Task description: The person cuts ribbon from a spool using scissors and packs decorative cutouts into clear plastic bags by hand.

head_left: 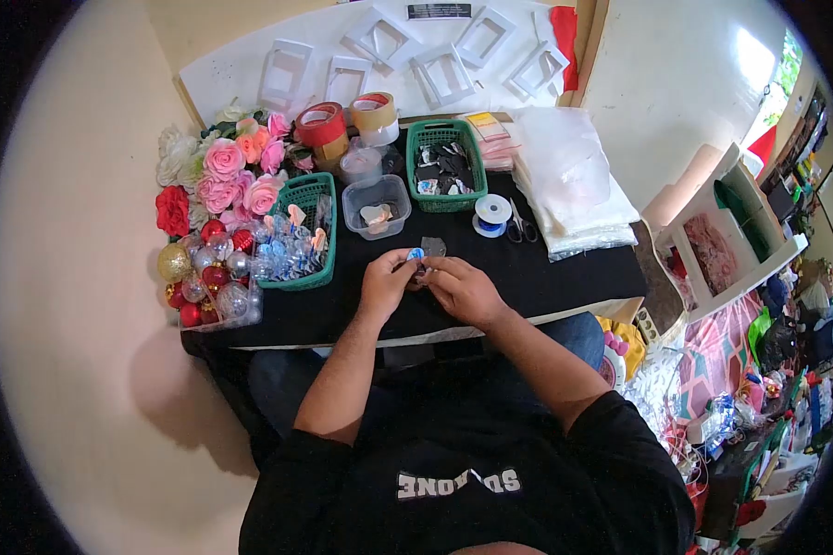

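At the near edge of a black-covered table (566,285), my left hand (386,279) pinches a small blue piece (416,253) as I watch remotely. The fingers of my right hand (463,290) meet it; their grip I cannot tell. A clear tub (377,228) stands beyond, scissors (524,225) to its right.

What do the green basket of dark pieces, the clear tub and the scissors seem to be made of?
Green basket: probably moulded plastic, judging by its even colour and openwork sides. Clear tub: likely smooth plastic, since its walls are see-through. Scissors: apparently metal blades, silvery grey; black handles, probably plastic.
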`<state>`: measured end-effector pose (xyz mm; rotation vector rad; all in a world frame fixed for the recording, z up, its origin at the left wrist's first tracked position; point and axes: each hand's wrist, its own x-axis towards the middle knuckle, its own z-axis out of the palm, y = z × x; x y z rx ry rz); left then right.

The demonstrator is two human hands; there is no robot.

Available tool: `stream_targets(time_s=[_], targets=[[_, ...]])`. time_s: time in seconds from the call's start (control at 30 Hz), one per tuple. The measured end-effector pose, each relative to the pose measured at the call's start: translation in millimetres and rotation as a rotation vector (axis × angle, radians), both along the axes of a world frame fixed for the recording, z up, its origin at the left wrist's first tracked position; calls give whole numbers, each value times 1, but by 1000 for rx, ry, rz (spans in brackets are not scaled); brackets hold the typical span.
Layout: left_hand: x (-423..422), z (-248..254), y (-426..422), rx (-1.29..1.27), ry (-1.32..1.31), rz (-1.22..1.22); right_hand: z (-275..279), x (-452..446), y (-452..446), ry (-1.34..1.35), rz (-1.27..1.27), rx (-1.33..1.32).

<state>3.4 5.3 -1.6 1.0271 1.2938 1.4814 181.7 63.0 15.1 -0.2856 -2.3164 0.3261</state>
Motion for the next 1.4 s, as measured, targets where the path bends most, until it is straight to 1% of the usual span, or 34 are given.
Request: stream_targets(time_s=[0.17,0.37,0.57,0.83,0.93,1.1,1.27,1.4], targets=[[0,3,0,-8,48,-4,-2,1,-1,-30,-11,-3],[0,1,-2,2,10,-1,-5,1,-1,-32,0,-7],[2,0,-2,4,39,-16,-5,1,0,-38,-18,10],[7,8,-5,-13,199,-3,-5,1,1,-12,-37,11],[6,4,-3,-1,189,-25,-2,1,0,-13,-46,-17],[6,4,-4,34,204,-23,3,-1,-3,-51,-152,-104],[6,2,-4,61,197,-33,7,1,-4,-69,-148,-82],[9,12,-8,28,205,-5,8,1,-2,-119,-133,-86]])
